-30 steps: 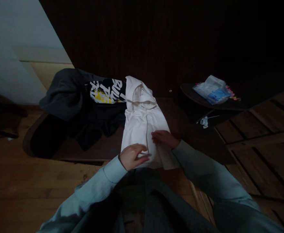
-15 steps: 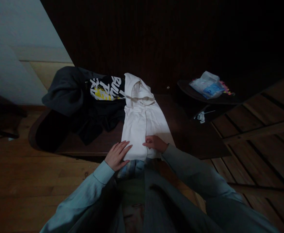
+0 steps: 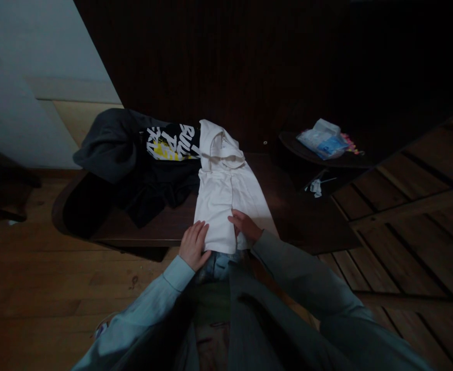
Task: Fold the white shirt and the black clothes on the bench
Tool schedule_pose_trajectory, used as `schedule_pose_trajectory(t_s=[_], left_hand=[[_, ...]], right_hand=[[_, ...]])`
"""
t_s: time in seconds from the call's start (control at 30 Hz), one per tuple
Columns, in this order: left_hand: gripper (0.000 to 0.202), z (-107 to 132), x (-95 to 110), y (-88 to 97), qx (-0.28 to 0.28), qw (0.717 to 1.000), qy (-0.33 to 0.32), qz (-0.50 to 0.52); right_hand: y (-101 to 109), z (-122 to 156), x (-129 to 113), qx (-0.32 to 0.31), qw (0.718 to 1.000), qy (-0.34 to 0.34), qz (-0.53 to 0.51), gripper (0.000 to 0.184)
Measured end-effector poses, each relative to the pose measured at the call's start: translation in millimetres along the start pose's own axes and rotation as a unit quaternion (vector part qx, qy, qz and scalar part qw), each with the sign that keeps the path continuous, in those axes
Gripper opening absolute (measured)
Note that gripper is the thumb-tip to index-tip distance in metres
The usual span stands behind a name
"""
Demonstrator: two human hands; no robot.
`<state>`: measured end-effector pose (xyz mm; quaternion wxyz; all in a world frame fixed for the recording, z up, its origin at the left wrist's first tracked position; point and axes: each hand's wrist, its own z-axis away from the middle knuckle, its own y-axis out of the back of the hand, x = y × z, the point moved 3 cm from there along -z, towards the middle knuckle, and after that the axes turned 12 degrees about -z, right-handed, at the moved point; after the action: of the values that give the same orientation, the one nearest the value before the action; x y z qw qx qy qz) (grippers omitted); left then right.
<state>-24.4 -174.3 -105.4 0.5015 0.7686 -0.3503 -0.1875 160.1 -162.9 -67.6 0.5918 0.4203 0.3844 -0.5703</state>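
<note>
A white hoodie [image 3: 226, 190] lies folded into a long narrow strip on a dark wooden table [image 3: 303, 221], hood at the far end. My left hand [image 3: 193, 245] rests flat on its near left corner, fingers stretched out. My right hand [image 3: 244, 226] lies on the near right part of the cloth, fingers flat and pointing left. Neither hand grips anything.
A heap of dark clothes [image 3: 133, 165], one with a white and yellow print [image 3: 172, 144], lies left of the hoodie. A plastic bag [image 3: 321, 139] sits on a small dark round table [image 3: 307, 152] at the right. Wooden floor surrounds the table.
The near end of the hoodie has been tucked in, so it lies shorter. My left hand went from a pinch to lying flat on the near edge; my right hand shifted slightly.
</note>
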Motion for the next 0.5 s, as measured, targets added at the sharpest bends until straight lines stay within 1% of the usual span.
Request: schedule_pose_trajectory(t_s=[0.1, 0.2, 0.27, 0.33, 0.4, 0.47, 0.5], left_hand=[[0.056, 6, -10, -1.5, 0.04, 0.999, -0.004, 0.031], [0.046, 12, -18, 1.1, 0.075, 0.996, 0.018, 0.039], [0.035, 15, -19, 6.1, 0.1, 0.994, 0.01, 0.035], [0.026, 17, -15, 13.4, 0.119, 0.992, -0.015, 0.023], [0.025, 16, -11, 21.1, 0.11, 0.994, -0.025, 0.008], [0.029, 14, -7, 27.7, 0.067, 0.998, -0.013, 0.0], [0.032, 13, -6, 30.6, 0.039, 0.999, -0.011, 0.004]], right_hand=[[8, 6, -3, 0.003, 0.999, 0.007, 0.052, 0.012], [13, 11, -5, -0.015, 1.0, 0.009, 0.024, 0.012], [14, 13, -6, -0.037, 0.999, 0.019, 0.005, 0.014], [16, 14, -6, -0.05, 0.998, 0.025, 0.036, 0.019], [22, 15, -6, -0.052, 0.99, 0.022, 0.13, 0.021], [33, 15, -9, -0.042, 0.97, 0.026, 0.24, 0.02], [40, 14, -12, -0.033, 0.96, 0.032, 0.276, 0.02]])
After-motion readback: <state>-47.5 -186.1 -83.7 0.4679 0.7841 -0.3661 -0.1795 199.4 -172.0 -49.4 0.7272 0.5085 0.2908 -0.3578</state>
